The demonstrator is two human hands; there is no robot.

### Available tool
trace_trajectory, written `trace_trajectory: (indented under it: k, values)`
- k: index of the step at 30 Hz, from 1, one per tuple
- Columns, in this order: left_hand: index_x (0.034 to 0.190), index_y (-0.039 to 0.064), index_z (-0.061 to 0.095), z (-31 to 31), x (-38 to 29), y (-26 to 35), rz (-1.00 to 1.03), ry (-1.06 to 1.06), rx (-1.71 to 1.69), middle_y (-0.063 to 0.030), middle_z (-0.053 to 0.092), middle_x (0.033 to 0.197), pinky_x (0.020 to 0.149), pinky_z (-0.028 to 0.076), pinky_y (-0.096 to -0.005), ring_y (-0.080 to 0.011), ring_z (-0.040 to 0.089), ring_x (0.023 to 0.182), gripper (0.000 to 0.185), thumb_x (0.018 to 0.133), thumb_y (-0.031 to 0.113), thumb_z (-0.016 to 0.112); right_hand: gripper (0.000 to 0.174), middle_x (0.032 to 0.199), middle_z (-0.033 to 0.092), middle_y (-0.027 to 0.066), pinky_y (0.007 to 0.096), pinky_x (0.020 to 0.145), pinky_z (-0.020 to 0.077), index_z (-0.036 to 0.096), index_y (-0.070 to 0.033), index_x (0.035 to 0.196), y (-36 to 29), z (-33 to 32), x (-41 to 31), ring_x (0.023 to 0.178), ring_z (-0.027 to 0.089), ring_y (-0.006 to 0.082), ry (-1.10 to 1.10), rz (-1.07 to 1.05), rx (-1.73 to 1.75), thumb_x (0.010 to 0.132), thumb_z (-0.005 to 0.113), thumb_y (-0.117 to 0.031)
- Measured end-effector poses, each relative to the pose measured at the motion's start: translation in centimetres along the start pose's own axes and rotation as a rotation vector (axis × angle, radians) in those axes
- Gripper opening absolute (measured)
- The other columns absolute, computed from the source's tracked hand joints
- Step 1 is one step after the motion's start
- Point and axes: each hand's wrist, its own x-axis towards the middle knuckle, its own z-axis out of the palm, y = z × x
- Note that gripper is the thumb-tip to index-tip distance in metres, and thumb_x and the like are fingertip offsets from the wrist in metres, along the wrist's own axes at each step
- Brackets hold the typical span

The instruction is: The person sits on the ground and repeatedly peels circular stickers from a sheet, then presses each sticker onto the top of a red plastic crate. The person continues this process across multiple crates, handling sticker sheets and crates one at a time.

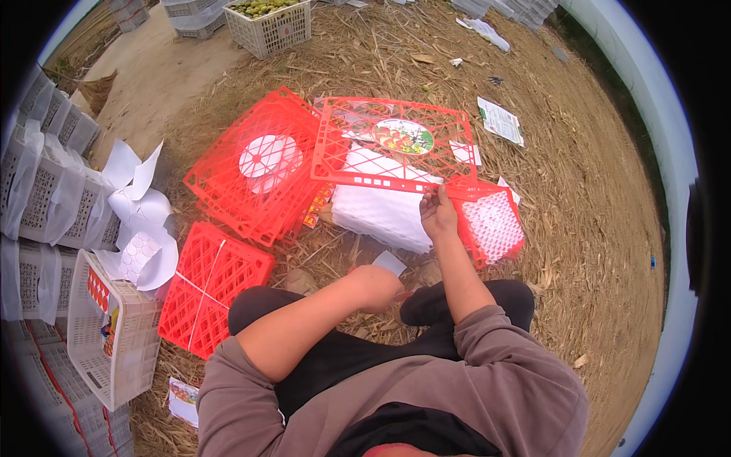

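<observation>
My right hand (438, 217) pinches the near edge of a red plastic lattice panel (394, 181), which carries an oval printed fruit label (403, 136). Under the panel lies a bundle of white foam netting (380, 214). Beside that hand, on the right, white foam mesh (494, 225) sits in a red plastic frame. My left hand (380, 288) is bent down near my knees; its fingers are mostly hidden, with a small reddish thing beside them that I cannot make out. A white piece of paper (390, 263) lies just beyond it.
Left are stacked red lattice panels (257, 171) with white discs, and a strapped red bundle (214, 285). A tilted white crate (114, 343) and stacked grey crates (51, 194) stand farther left. A fruit-filled crate (274, 31) is at the back. Dry stalks cover the ground.
</observation>
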Motion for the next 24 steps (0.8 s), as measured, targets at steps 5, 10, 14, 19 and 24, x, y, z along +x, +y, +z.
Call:
trace_trajectory:
  k: [5, 10, 14, 19, 24]
  values:
    - [0.107, 0.012, 0.077, -0.1, 0.2, 0.5, -0.025, -0.015, -0.033, -0.0153, 0.076, 0.097, 0.084, 0.057, -0.0501, -0.0371, 0.074, 0.095, 0.021, 0.09, 0.024, 0.075, 0.024, 0.092, 0.072, 0.0057, 0.0319, 0.072, 0.0602, 0.067, -0.011, 0.106, 3.6, -7.5, -0.7, 0.081, 0.067, 0.0178, 0.119, 0.093, 0.149, 0.107, 0.066, -0.035]
    - [0.11, 0.013, 0.076, -0.2, 0.3, 0.1, -0.053, -0.031, -0.034, -0.0155, 0.076, 0.099, 0.086, 0.057, -0.0499, -0.0368, 0.073, 0.098, 0.023, 0.091, 0.026, 0.075, 0.028, 0.099, 0.075, 0.0094, 0.0325, 0.072, 0.0604, 0.065, -0.009, 0.101, 3.1, -8.3, 2.8, 0.08, 0.069, 0.0178, 0.214, 0.041, 0.298, 0.108, 0.063, -0.036]
    - [0.11, 0.013, 0.076, -0.3, 0.6, -0.1, -0.085, -0.059, -0.045, -0.0152, 0.076, 0.1, 0.086, 0.057, -0.0499, -0.0363, 0.073, 0.099, 0.023, 0.092, 0.027, 0.076, 0.028, 0.099, 0.074, 0.0072, 0.0326, 0.073, 0.0594, 0.065, -0.008, 0.105, 4.6, -7.7, 3.8, 0.08, 0.068, 0.0167, 0.194, 0.018, 0.331, 0.109, 0.061, -0.036]
    - [0.11, 0.012, 0.076, -0.4, 0.5, -0.5, -0.085, -0.049, -0.073, -0.0148, 0.076, 0.099, 0.087, 0.056, -0.0499, -0.0364, 0.073, 0.099, 0.023, 0.091, 0.026, 0.076, 0.031, 0.096, 0.074, 0.0063, 0.0329, 0.073, 0.0585, 0.065, -0.008, 0.105, 3.6, -7.5, 3.0, 0.08, 0.067, 0.016, 0.051, -0.024, 0.45, 0.111, 0.056, -0.037]
    - [0.108, 0.01, 0.076, -1.5, 0.1, -1.5, -0.101, -0.047, -0.082, -0.0165, 0.075, 0.1, 0.086, 0.056, -0.0502, -0.0375, 0.072, 0.101, 0.025, 0.088, 0.026, 0.078, 0.034, 0.096, 0.073, 0.0057, 0.0332, 0.074, 0.0573, 0.066, -0.006, 0.104, -5.3, -3.0, 4.4, 0.082, 0.066, 0.0157, -0.016, -0.175, 0.412, 0.111, 0.056, -0.038]
